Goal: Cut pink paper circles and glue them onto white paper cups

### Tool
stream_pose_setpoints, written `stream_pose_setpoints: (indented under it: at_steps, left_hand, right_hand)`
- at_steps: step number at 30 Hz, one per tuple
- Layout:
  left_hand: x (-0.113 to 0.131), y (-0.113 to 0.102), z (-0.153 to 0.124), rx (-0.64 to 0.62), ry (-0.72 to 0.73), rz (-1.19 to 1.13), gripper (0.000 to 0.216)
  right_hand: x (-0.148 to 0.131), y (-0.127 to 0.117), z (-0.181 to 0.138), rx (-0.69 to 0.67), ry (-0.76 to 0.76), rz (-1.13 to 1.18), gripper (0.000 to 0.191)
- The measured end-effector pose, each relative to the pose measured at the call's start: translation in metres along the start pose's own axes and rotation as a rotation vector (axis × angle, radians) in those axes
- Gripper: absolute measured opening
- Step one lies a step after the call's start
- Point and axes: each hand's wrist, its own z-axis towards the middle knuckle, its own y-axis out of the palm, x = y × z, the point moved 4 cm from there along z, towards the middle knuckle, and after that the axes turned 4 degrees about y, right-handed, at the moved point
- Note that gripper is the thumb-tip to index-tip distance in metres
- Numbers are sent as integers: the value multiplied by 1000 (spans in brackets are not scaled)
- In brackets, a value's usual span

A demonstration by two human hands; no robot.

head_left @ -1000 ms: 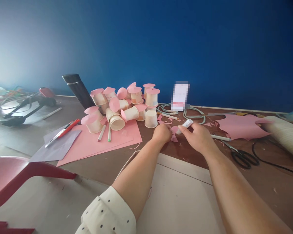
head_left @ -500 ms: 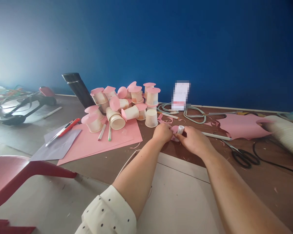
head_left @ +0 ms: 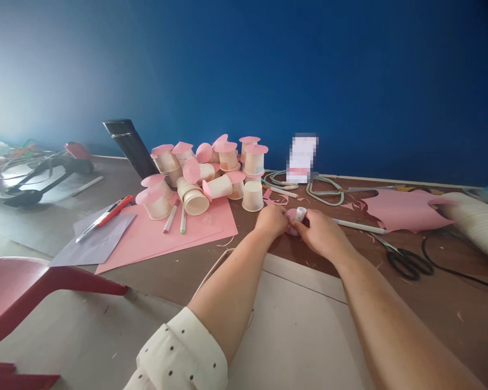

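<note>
My left hand (head_left: 273,221) is closed, pinching the left edge of a small pink paper disc (head_left: 291,229) over the brown table. In my right hand (head_left: 323,230) is a short white glue stick (head_left: 301,213), gripped upright between thumb and fingers against the disc. Its lower end is hidden by the fingers. Just behind my left hand, a white paper cup (head_left: 252,196) stands upside down. To its left is a cluster of similar paper cups (head_left: 152,205), many with pink discs on their bases, some standing and some lying on their sides.
Pink sheets (head_left: 203,233), two markers (head_left: 183,219) and a red cutter (head_left: 106,218) on grey paper lie left. A black flask (head_left: 128,149) leans behind. Right are scissors (head_left: 406,262), a white pen (head_left: 360,226) and a cut pink sheet (head_left: 406,208). A phone (head_left: 302,158) stands against the wall.
My right hand and the glue stick have shifted very slightly over the pink disc. My left hand keeps its hold, and the things around stay put.
</note>
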Motion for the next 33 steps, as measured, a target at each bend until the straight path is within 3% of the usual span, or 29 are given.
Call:
stream_pose_setpoints:
  at_steps: [5,14,23,28,33]
  left_hand:
    - [-1,1,0,10,-6,4,23]
    - [0,-1,0,2,-26,-33,23]
    - [0,-2,-1,-4,-36,-64,22]
    - [-1,-1,-2,5,-32,-103,20]
    - [-2,-1,-1,23,-22,-91,20]
  right_hand:
    - [2,-3,-2,-22,65,-105,30]
    - [9,-11,3,142,77,147,27]
    - [8,4,8,81,9,146,28]
    - [4,6,6,60,3,29,34]
    - [4,0,4,47,25,-97,28]
